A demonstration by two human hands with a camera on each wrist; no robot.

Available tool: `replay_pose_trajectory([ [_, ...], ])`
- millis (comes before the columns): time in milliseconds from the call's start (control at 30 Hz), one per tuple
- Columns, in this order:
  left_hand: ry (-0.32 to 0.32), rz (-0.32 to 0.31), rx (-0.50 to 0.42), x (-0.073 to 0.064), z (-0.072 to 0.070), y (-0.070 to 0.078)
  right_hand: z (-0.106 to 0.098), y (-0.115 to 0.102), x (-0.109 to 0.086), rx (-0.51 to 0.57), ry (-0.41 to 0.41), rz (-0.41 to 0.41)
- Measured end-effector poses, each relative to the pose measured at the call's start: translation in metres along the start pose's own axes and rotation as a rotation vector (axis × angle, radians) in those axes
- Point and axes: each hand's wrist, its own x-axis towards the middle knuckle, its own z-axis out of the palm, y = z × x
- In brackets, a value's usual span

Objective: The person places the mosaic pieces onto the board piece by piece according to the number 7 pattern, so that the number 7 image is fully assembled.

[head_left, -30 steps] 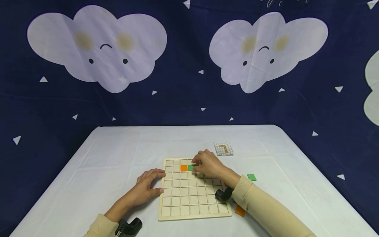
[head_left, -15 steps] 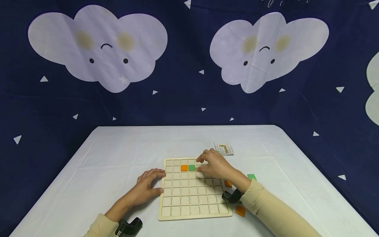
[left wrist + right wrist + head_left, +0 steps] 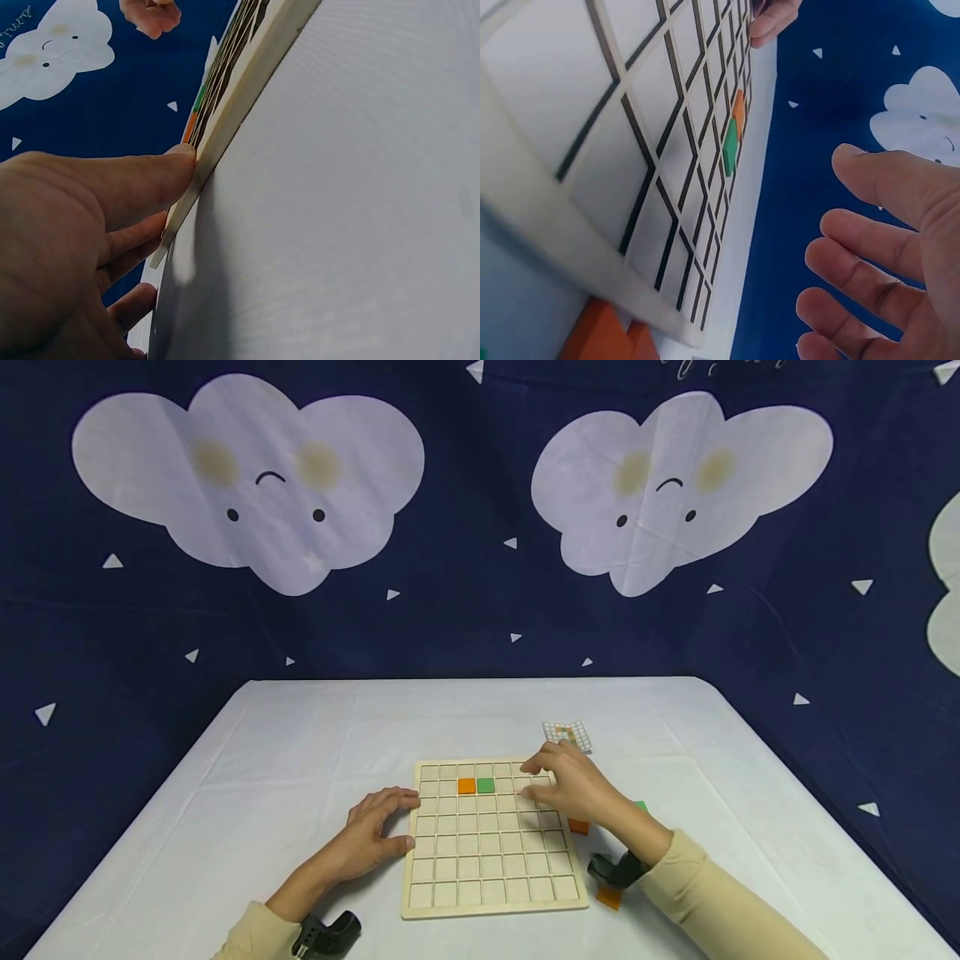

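A light wooden grid board [image 3: 491, 893] lies on the table. In its second row from the far side sit an orange tile [image 3: 467, 786] and a green tile [image 3: 486, 785], side by side. My left hand [image 3: 369, 833] rests against the board's left edge with thumb and fingertips touching it, as the left wrist view also shows. Above the board's far right part hovers my right hand [image 3: 573, 783], its fingers apart and nothing between them. In the right wrist view that hand's fingers [image 3: 862, 262] are spread and empty.
Right of the board lie orange tiles [image 3: 609, 897] and a green tile [image 3: 641, 807], partly hidden by the right arm. A small card printed with a coloured grid pattern [image 3: 558, 728] lies behind the board. A dark blue cloth with clouds hangs behind the white table [image 3: 337, 718].
My right hand has let go of the green tile, which stays in its cell beside the orange one. That hand has moved right across the board. The left hand has stayed still.
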Motion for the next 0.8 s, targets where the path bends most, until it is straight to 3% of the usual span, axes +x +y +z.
replay_pose_trajectory([
  [267, -0.001, 0.004, 0.001, 0.0, 0.0, 0.0, -0.004, 0.005, -0.016, 0.035, -0.001, 0.02],
  [800, 0.004, 0.013, 0.01, 0.0, 0.0, -0.001, -0.005, 0.021, -0.045, -0.046, 0.091, 0.079],
])
